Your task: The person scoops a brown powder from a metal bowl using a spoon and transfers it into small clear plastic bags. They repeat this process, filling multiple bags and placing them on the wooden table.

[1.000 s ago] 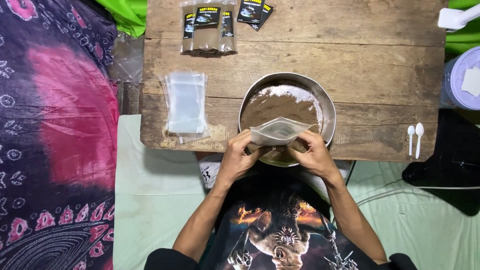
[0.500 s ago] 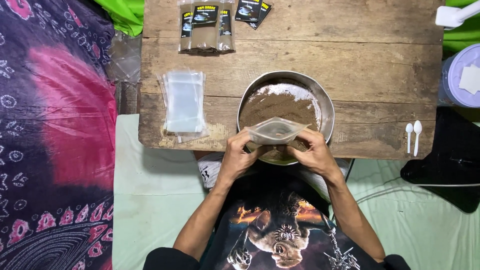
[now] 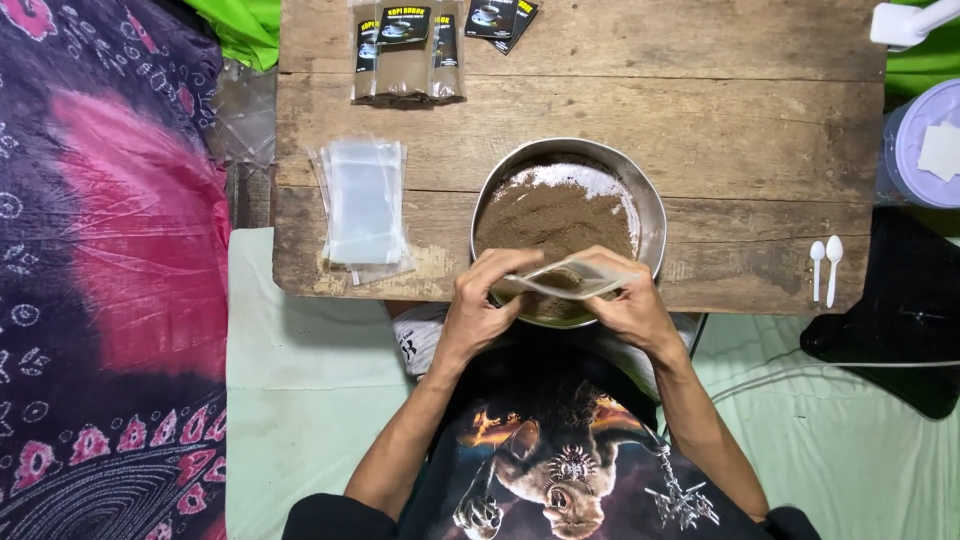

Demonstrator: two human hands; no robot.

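Note:
My left hand (image 3: 478, 305) and my right hand (image 3: 625, 305) both grip a small clear plastic pouch (image 3: 565, 279), holding it level over the near rim of a round metal bowl (image 3: 655, 215). The bowl holds brown powder (image 3: 555, 215). Some brown powder shows inside the pouch. The bowl sits on the near edge of a worn wooden table (image 3: 720, 130).
A stack of empty clear pouches (image 3: 362, 205) lies left of the bowl. Filled brown packets (image 3: 405, 62) and dark labels (image 3: 500, 18) lie at the table's far edge. Two white spoons (image 3: 825, 265) rest at the right. A lidded tub (image 3: 925, 145) stands beyond the table's right edge.
The pouch was held open and upright between both hands; now it is flattened and level, with my fingers closer together over it.

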